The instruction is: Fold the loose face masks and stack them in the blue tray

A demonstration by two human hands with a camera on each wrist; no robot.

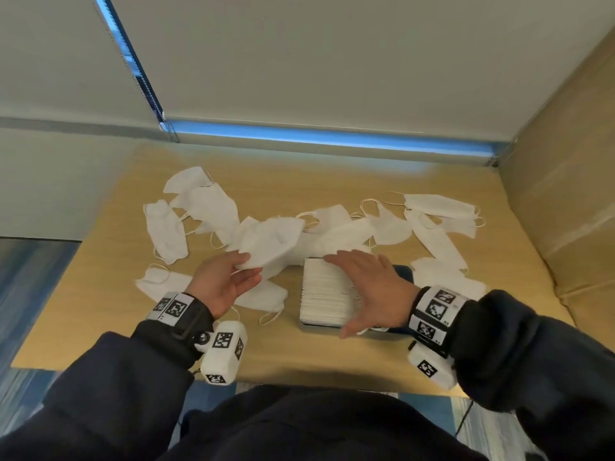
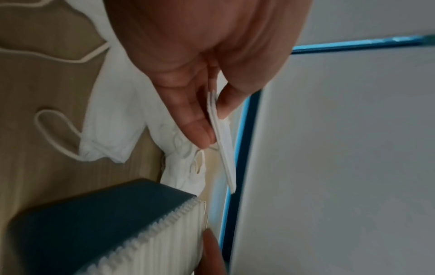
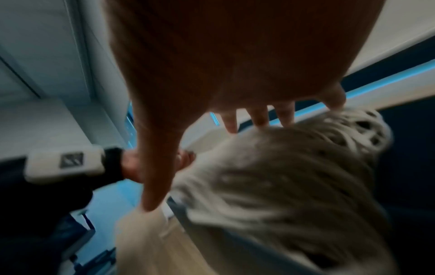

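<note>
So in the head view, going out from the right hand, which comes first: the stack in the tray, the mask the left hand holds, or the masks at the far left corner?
1. Stack of folded masks in the blue tray: directly under the right hand.
2. Held mask: just left, pinched by the left hand.
3. Far-left masks: back left corner of the table, farthest.

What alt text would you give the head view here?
The left hand pinches a white mask above the wooden table, while the right hand lies spread over folded masks in the blue tray. Loose masks lie around.
</note>
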